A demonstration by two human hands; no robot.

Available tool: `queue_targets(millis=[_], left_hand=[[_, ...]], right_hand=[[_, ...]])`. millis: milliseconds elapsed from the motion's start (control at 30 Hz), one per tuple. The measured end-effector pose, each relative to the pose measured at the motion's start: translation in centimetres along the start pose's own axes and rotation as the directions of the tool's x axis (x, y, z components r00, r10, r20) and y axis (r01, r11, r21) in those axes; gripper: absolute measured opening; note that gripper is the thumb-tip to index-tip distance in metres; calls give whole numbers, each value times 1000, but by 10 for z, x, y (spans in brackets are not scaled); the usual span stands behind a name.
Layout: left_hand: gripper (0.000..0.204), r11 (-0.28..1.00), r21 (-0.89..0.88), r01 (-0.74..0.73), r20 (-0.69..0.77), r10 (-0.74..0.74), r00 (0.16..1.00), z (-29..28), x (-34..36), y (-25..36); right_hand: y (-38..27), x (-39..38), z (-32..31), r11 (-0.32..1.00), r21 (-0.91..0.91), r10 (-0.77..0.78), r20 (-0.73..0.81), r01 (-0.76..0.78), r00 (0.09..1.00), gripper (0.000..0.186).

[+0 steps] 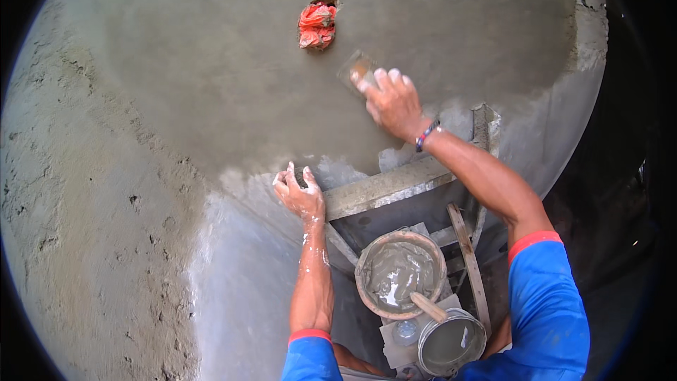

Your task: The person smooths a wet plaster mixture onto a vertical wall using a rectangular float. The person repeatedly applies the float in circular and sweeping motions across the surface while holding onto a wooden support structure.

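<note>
My right hand (395, 104) grips a flat, rectangular trowel (357, 70), smeared by motion, against the smooth wet grey plaster (233, 92). An orange-brown patch shows on the tool. Lower down, my left hand (301, 194), whitened with plaster, is closed round the upper end of a wooden ladder's left rail (301, 176). Most of that rail end is hidden by the fingers. Just above the trowel, crumpled red plastic (316, 26) fills a hole in the plaster.
Below my hands stands the wooden ladder, with its top crosspiece (395, 187). A round tub (361, 279) of wet grey mortar sits between my arms. Near it is a smaller bucket (482, 342) with a wooden handle (428, 306) across its rim. Rough plaster (92, 190) covers the left side.
</note>
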State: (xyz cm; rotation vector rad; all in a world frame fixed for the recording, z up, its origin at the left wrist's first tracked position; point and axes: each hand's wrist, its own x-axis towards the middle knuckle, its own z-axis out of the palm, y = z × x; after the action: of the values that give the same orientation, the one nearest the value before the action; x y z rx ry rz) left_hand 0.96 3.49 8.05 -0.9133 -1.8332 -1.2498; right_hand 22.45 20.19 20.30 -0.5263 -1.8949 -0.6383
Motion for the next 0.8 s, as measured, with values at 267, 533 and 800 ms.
queue_targets(millis=[267,533,800], left_hand=[[35,999,49,5,54,-8,999,7,-8,1],[32,999,20,27,48,-28,998,7,-11,-4],[30,999,20,27,-8,-27,1000,9,-9,-7]], right_hand=[[32,-54,0,983,-1,-181,174,184,968,51],[17,-56,6,989,4,-147,170,149,974,47],[4,-25,1,992,-27,-117,102,120,988,46]])
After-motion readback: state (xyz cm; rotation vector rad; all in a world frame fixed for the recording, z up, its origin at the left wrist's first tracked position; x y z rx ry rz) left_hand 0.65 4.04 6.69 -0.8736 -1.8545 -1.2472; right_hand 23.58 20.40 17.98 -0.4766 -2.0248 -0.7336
